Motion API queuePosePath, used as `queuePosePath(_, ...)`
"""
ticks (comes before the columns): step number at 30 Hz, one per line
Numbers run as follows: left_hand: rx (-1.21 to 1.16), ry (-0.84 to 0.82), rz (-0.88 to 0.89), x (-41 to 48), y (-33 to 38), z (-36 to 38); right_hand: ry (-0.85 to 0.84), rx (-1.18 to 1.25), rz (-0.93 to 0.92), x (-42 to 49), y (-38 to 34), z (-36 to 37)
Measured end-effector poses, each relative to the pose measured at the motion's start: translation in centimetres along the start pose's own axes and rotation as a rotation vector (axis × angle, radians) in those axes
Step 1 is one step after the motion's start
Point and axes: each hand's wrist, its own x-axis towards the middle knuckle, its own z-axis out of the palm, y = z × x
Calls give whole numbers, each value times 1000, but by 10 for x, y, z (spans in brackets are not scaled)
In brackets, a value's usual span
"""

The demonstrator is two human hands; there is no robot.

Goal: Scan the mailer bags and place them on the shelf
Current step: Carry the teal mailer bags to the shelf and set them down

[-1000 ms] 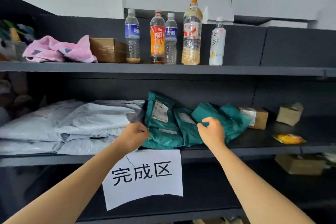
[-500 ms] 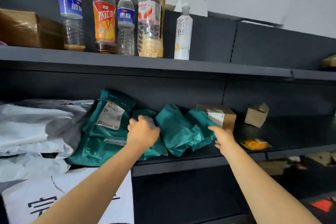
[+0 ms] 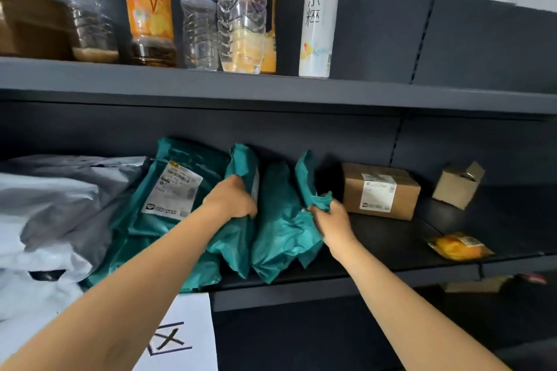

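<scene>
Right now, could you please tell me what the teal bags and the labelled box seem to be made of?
Teal bags: probably thin plastic film, faintly glossy; it crumples into soft creases. Box: likely cardboard, matte brown, with crisp edges and a white printed label.

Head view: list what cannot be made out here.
Head view throughout.
Clear plastic drink bottles on the grey upper shelf: caps cut off by top edge.
White shipping label on the flat teal plastic mailer bag: print blurred, too small.
White paper sign: cut by bottom edge, covered by left forearm.
</scene>
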Motion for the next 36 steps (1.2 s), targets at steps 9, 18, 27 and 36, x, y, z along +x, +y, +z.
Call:
queuePosePath(9,-51,-112,-14,-1,-10,-6,-98,-112,118,4,5,47)
queuePosePath(18,-288,-34,90,19,-28,-8,-358,-196,98,22,-4,46)
queuePosePath(27,-249,31,199,-11,-14,-14,-215,-391,9,1,-50,28)
queuePosePath(36,-161,138,319,-39,-16,-39,-95,-625,-216,-29,-78,41)
